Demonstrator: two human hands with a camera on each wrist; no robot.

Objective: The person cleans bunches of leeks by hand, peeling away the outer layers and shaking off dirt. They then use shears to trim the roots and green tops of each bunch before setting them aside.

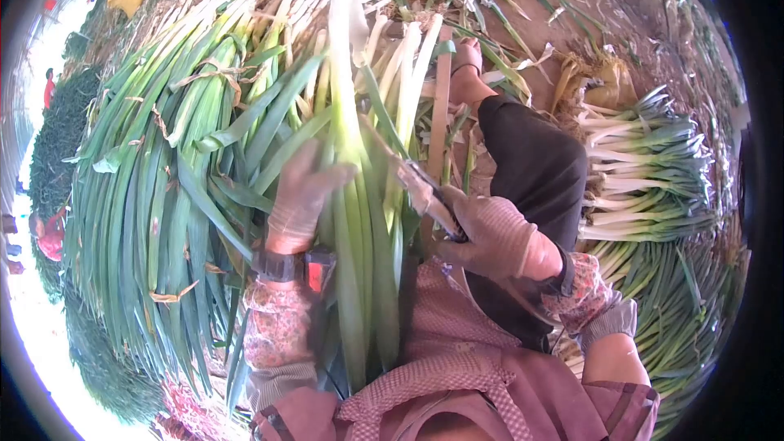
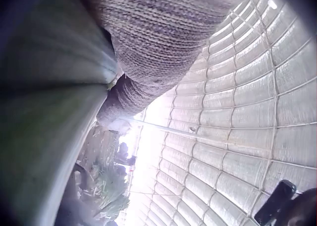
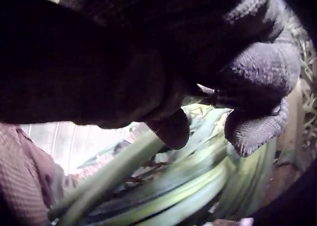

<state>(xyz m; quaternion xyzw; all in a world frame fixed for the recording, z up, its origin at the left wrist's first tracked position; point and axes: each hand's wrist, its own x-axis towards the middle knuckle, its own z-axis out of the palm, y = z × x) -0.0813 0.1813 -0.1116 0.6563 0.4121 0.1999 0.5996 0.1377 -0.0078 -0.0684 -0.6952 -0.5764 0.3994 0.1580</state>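
Observation:
My left hand, in a knitted glove, grips a thick leek by its stalk. The white root end points away from me and the green leaves trail down towards my lap. In the left wrist view the leek looms large beside the gloved fingers. My gloved right hand holds a knife by its dark handle, its blade angled towards the leek's stalk. In the right wrist view the gloved hand is mostly in shadow, with leek leaves beyond it.
A large heap of leeks lies to the left, roots away from me. White-stemmed leeks are stacked on the right, above more greens. A flat wooden strip stands by the bare foot. Leaf scraps litter the soil.

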